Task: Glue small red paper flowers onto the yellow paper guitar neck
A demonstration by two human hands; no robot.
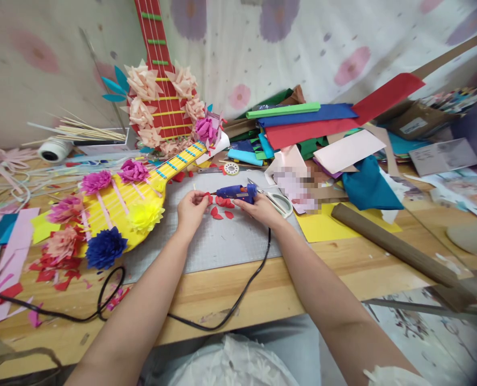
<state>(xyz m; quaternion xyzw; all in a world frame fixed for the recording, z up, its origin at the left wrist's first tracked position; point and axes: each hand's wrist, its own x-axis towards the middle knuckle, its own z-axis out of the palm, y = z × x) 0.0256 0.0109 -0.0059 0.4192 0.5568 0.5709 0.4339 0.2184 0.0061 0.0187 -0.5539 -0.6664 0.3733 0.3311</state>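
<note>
My right hand (262, 210) is wrapped around a blue hot glue gun (234, 192), its nozzle pointing left. A small red paper petal (209, 198) is pinched in the fingertips of my left hand (191, 210), right at the nozzle tip. Several loose red petals (222, 214) lie on the grey cutting mat (218, 249) below the gun. Scissors (279, 202) with pale handles rest just beyond my right hand. To the left, a yellow paper guitar (113, 206) bears pink, yellow and dark blue paper flowers.
A red paper guitar (158, 107) with peach flowers stands upright behind. Folded coloured paper (314, 120) is heaped at the back right, and a brown paper roll (391, 244) lies in front of it. The black cord (238, 300) loops over the table's front edge.
</note>
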